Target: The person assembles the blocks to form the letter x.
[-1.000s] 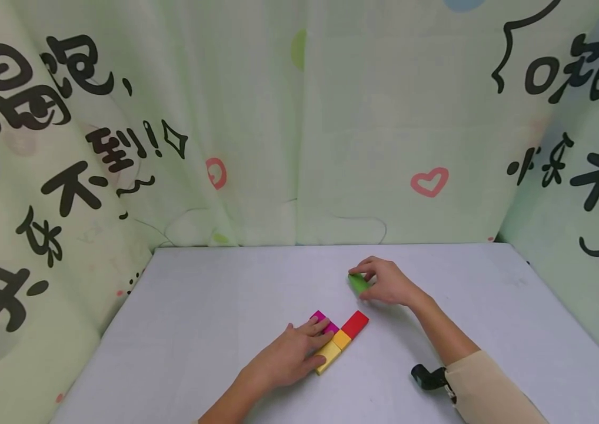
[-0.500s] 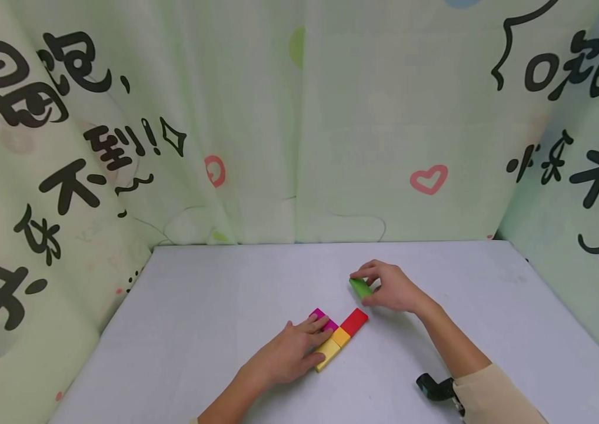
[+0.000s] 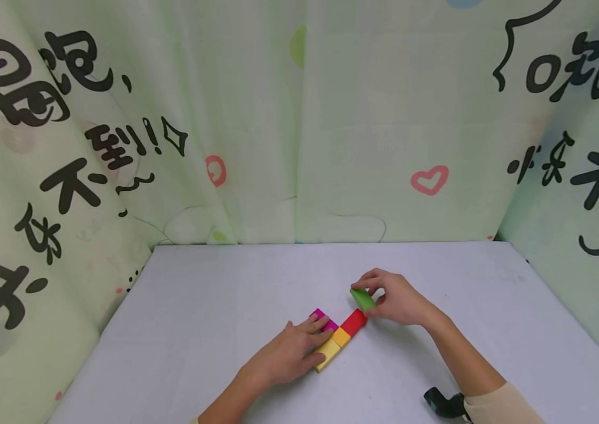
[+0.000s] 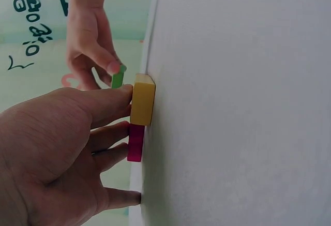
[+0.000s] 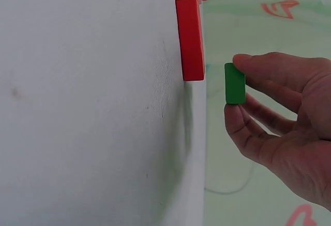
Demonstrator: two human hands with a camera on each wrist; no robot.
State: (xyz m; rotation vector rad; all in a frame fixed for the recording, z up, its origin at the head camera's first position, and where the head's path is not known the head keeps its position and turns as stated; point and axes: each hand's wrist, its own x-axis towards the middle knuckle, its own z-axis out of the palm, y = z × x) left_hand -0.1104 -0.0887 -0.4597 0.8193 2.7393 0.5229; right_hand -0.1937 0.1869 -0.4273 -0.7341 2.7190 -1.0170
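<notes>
My right hand (image 3: 397, 301) pinches a green block (image 3: 363, 299) between thumb and fingertips. In the right wrist view the green block (image 5: 235, 84) is off the table, apart from the red block (image 5: 191, 40). Below it in the head view lies a row of blocks: the red block (image 3: 354, 323), a small orange-yellow block (image 3: 340, 337) and a longer yellow block (image 3: 328, 355). A magenta piece (image 3: 331, 325) branches off at an angle to the far left. My left hand (image 3: 286, 355) rests on the yellow and magenta blocks with extended fingers, partly hiding them.
The blocks lie on a white tabletop (image 3: 215, 294). Behind and on both sides hangs a pale green printed curtain (image 3: 358, 147). A black device (image 3: 443, 403) sits by the right sleeve (image 3: 501, 406).
My right hand has moved nearer with the green block, down toward the red block's far end. My left hand and the row of blocks have stayed in place.
</notes>
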